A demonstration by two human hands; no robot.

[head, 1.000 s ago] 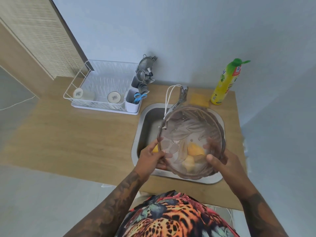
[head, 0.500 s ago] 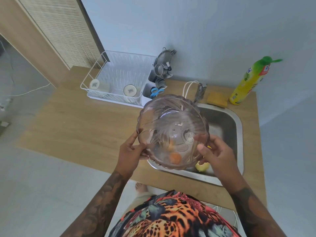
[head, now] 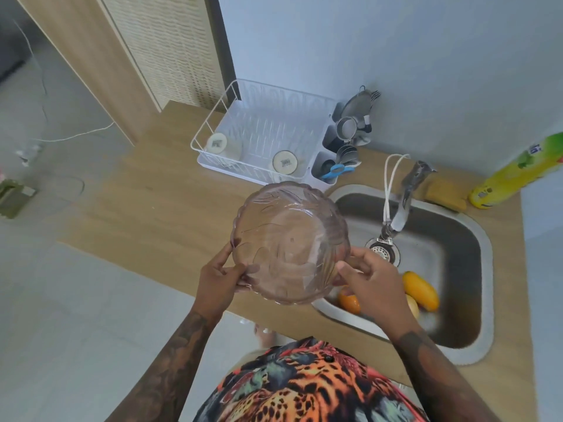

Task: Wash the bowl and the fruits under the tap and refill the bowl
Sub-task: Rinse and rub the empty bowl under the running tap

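A clear, patterned glass bowl [head: 289, 242] is held above the wooden counter, just left of the sink, with nothing in it. My left hand [head: 217, 277] grips its left rim and my right hand [head: 370, 277] grips its right rim. In the steel sink [head: 457, 236] lie the fruits: a yellow-orange mango [head: 422, 289], an orange [head: 350, 303] partly behind my right hand, and a pale fruit [head: 412, 304] mostly hidden. The tap [head: 409, 190] reaches over the sink, with water coming from its spout.
A white dish rack [head: 262, 129] with two cups and a utensil holder stands at the back of the wooden counter [head: 146, 214]. A yellow sponge [head: 446, 193] and a yellow-green detergent bottle [head: 518, 175] sit behind the sink. The drain [head: 384, 251] is uncovered.
Both hands have carried the bowl leftward from above the sink to above the counter. The fruits seen through it earlier now lie uncovered in the sink.
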